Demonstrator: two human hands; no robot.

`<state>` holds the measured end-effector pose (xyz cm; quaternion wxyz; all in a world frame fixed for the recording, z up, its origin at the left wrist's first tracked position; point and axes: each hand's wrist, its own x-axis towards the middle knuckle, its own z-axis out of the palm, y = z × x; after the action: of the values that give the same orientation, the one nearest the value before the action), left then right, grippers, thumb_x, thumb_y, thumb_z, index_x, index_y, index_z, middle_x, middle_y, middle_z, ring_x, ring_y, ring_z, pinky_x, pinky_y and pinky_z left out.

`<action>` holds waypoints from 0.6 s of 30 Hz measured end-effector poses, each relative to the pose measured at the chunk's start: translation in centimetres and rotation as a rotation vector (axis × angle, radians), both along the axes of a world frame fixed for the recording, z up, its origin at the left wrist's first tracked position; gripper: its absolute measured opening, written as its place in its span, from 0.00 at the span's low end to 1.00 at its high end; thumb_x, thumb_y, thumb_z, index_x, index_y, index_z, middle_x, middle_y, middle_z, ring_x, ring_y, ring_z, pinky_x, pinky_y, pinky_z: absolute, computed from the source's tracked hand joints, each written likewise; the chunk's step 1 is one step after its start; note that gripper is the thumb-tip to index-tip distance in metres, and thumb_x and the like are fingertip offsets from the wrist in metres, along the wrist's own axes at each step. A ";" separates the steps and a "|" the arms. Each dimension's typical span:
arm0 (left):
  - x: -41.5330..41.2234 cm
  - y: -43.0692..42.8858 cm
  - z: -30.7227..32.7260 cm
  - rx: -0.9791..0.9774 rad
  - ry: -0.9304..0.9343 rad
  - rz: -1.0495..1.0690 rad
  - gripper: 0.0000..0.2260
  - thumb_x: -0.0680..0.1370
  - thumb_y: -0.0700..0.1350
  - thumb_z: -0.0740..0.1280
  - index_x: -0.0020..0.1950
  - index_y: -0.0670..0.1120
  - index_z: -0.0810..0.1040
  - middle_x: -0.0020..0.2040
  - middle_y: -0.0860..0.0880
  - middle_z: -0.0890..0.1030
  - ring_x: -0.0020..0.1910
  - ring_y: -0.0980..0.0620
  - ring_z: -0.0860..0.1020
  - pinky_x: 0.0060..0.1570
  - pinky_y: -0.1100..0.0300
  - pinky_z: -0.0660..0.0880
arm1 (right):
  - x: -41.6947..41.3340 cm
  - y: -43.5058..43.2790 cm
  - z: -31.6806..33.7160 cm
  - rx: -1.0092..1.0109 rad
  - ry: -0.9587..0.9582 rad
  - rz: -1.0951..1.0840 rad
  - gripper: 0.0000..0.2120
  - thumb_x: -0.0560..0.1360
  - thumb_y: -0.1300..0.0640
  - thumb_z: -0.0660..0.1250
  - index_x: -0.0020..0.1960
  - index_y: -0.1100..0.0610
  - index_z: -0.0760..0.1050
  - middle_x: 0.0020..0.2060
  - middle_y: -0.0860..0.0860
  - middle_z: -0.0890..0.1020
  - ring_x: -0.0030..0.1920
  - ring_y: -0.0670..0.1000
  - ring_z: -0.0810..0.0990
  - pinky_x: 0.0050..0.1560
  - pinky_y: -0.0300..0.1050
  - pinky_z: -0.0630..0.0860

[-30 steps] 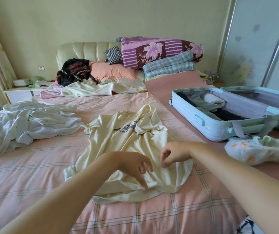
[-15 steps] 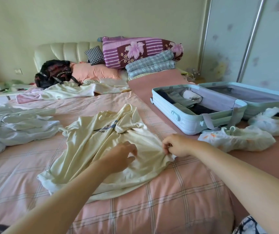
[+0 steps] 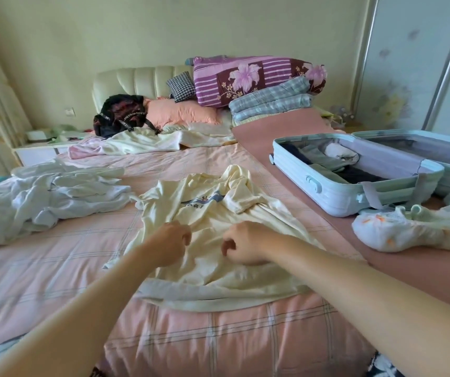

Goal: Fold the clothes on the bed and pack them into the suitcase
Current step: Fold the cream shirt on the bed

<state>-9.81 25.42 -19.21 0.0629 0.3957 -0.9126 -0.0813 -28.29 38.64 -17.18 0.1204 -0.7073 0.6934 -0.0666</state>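
Under and between the two hands, the cream shirt (image 3: pixel 234 278) is spread crumpled on the bed (image 3: pixel 55 268), hem toward the near edge. The left hand (image 3: pixel 170 244) is curled, and a ridge of shirt fabric is pinched at its fingertips. The right hand (image 3: pixel 245 244) is curled too, knuckles up, resting on the cloth. Whether fabric is actually gripped there cannot be told.

Against half a second ago: the right hand has been moved off the shirt's right edge to its middle, so the hands are now close together with a small gap between them. The shirt has been drawn nearer and flattened somewhat. More of its chest print (image 3: pixel 204 202) is exposed beyond the left hand.

Well beyond and right of the right hand, the open suitcase (image 3: pixel 332 194) is seen on the bed, with folded pieces (image 3: pixel 324 161) packed in its near half. Right of the right forearm a white bundle (image 3: pixel 398 235) is laid. Far left of the left hand a heap of white clothes (image 3: pixel 55 191) is left unfolded.

Hidden or unclear:
- Fingertips of both hands are covered by the hands themselves.
- The chest print is partly folded under, lettering unreadable.
- The suitcase lid (image 3: pixel 436 148) is cut off at the right edge.
- The folded pieces are too shadowed to be identified.
- A patterned cloth (image 3: pixel 384 363) below the right forearm is cropped at the bottom corner.
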 end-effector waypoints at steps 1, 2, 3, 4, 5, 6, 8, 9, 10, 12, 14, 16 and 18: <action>1.7 -0.3 0.3 0.002 -0.050 0.027 0.11 0.76 0.37 0.58 0.45 0.52 0.76 0.46 0.54 0.72 0.44 0.53 0.72 0.41 0.61 0.68 | 1.8 -0.6 -0.6 0.015 -0.019 0.036 0.04 0.76 0.51 0.65 0.43 0.48 0.76 0.48 0.48 0.83 0.49 0.52 0.79 0.50 0.46 0.77; 3.3 -0.5 0.7 0.023 -0.098 0.039 0.11 0.76 0.39 0.59 0.46 0.53 0.77 0.46 0.54 0.74 0.44 0.54 0.74 0.39 0.63 0.68 | 3.6 -1.1 -1.1 0.024 -0.038 0.066 0.07 0.75 0.47 0.66 0.45 0.50 0.77 0.47 0.48 0.83 0.48 0.52 0.80 0.49 0.46 0.78; 4.8 -0.6 1.1 0.083 -0.131 0.048 0.11 0.76 0.40 0.59 0.47 0.54 0.78 0.46 0.55 0.77 0.43 0.54 0.76 0.38 0.64 0.69 | 5.3 -1.6 -1.5 0.035 -0.069 0.092 0.11 0.75 0.43 0.68 0.49 0.51 0.78 0.48 0.48 0.83 0.49 0.52 0.80 0.50 0.47 0.78; 6.1 -0.6 1.4 0.180 -0.142 0.057 0.12 0.75 0.41 0.59 0.48 0.55 0.78 0.47 0.56 0.79 0.44 0.55 0.77 0.39 0.65 0.70 | 6.9 -1.9 -1.8 0.054 -0.098 0.107 0.16 0.74 0.40 0.69 0.55 0.50 0.79 0.50 0.48 0.83 0.51 0.51 0.80 0.52 0.47 0.78; 7.4 -0.4 1.8 0.286 -0.148 0.068 0.13 0.74 0.42 0.60 0.49 0.57 0.79 0.47 0.58 0.80 0.45 0.56 0.77 0.41 0.65 0.70 | 8.2 -2.2 -2.1 0.062 -0.110 0.117 0.20 0.74 0.39 0.70 0.60 0.50 0.78 0.53 0.48 0.82 0.53 0.51 0.80 0.54 0.46 0.77; 8.7 -0.1 2.1 0.365 -0.159 0.071 0.13 0.73 0.43 0.62 0.50 0.59 0.79 0.47 0.59 0.80 0.45 0.57 0.77 0.42 0.65 0.70 | 9.3 -2.4 -2.2 0.065 -0.105 0.119 0.22 0.73 0.39 0.71 0.63 0.50 0.77 0.55 0.47 0.81 0.54 0.50 0.79 0.54 0.44 0.76; 10.8 0.4 2.6 0.396 -0.243 0.056 0.15 0.71 0.42 0.64 0.51 0.61 0.78 0.48 0.60 0.78 0.44 0.57 0.77 0.40 0.65 0.71 | 10.9 -2.7 -2.5 0.054 -0.100 0.119 0.19 0.73 0.43 0.72 0.61 0.48 0.78 0.53 0.46 0.81 0.53 0.49 0.79 0.50 0.42 0.74; 11.6 0.5 2.5 0.351 -0.290 0.046 0.16 0.70 0.41 0.65 0.50 0.61 0.78 0.48 0.60 0.77 0.44 0.56 0.77 0.38 0.65 0.71 | 11.3 -2.8 -2.6 0.056 -0.101 0.135 0.15 0.72 0.46 0.72 0.58 0.48 0.79 0.49 0.45 0.81 0.51 0.49 0.79 0.48 0.41 0.74; 12.3 0.6 2.3 0.276 -0.311 0.032 0.15 0.71 0.40 0.65 0.50 0.60 0.78 0.48 0.60 0.76 0.44 0.55 0.77 0.37 0.67 0.70 | 11.6 -3.0 -2.7 0.069 -0.097 0.155 0.12 0.72 0.49 0.72 0.55 0.49 0.80 0.45 0.44 0.80 0.48 0.48 0.78 0.46 0.41 0.74; 13.1 0.2 1.7 0.065 -0.184 0.008 0.12 0.72 0.38 0.67 0.44 0.57 0.78 0.44 0.58 0.75 0.44 0.54 0.75 0.37 0.68 0.67 | 12.0 -3.4 -2.9 0.058 -0.106 0.165 0.08 0.72 0.54 0.71 0.51 0.49 0.81 0.40 0.43 0.78 0.45 0.48 0.77 0.43 0.41 0.73; 13.6 -0.4 1.4 -0.082 0.219 -0.041 0.16 0.68 0.33 0.68 0.34 0.55 0.71 0.38 0.54 0.74 0.38 0.52 0.73 0.37 0.63 0.67 | 12.3 -3.8 -2.8 -0.057 -0.139 0.106 0.09 0.72 0.56 0.69 0.52 0.48 0.79 0.40 0.43 0.77 0.44 0.49 0.76 0.42 0.42 0.71; 14.1 -0.8 1.9 -0.256 0.575 -0.045 0.18 0.63 0.27 0.67 0.32 0.50 0.69 0.35 0.50 0.72 0.34 0.55 0.69 0.34 0.64 0.66 | 12.5 -4.2 -2.4 -0.263 -0.150 0.044 0.09 0.72 0.55 0.67 0.50 0.46 0.76 0.39 0.42 0.75 0.42 0.50 0.75 0.41 0.43 0.68; 14.5 -0.6 3.0 -0.406 0.665 -0.007 0.15 0.64 0.25 0.65 0.32 0.45 0.70 0.36 0.49 0.71 0.33 0.59 0.67 0.32 0.69 0.63 | 12.5 -4.6 -1.9 -0.480 -0.127 0.054 0.06 0.71 0.55 0.64 0.45 0.46 0.70 0.39 0.44 0.74 0.38 0.52 0.73 0.39 0.46 0.66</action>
<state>4.71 24.86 -16.19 0.4321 0.3242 -0.8412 -0.0230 -15.84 33.99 -19.12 -0.0058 -0.7282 0.6297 -0.2705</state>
